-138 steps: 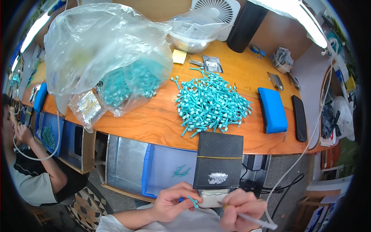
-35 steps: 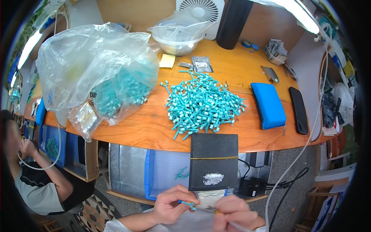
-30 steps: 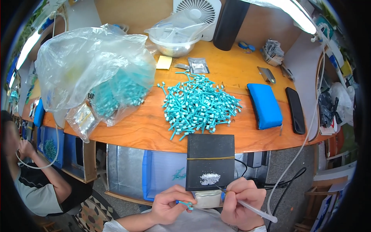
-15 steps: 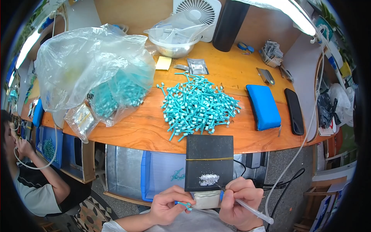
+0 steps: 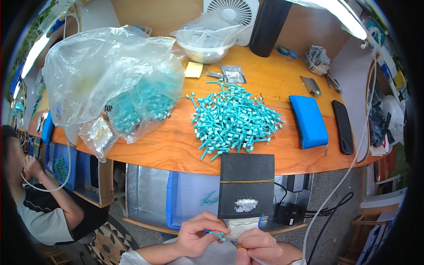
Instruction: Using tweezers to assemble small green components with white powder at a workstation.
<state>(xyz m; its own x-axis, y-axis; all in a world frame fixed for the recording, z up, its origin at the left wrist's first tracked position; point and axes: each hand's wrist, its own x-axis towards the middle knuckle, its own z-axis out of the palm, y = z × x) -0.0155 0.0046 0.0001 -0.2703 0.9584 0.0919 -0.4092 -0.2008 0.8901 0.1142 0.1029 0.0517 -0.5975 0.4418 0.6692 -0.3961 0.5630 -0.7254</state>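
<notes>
Left hand [image 5: 196, 236] pinches a small teal plastic piece [image 5: 217, 234] while the right hand [image 5: 258, 247], touching it, grips a thin tool [image 5: 234, 242] at the piece

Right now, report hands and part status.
Left hand pinching a teal plastic piece. Right hand holding a thin tool to it. Black pad just ahead, not touching.

Bright, even light pours in from a strip lamp [image 5: 342, 15] at upper right, another glowing at upper left. Glare shines off the clear plastic bag [image 5: 106, 75]. Fisheye bends the table edge [image 5: 176, 154]; black vignette rings the frame. Centre sharp, rim soft.
</notes>
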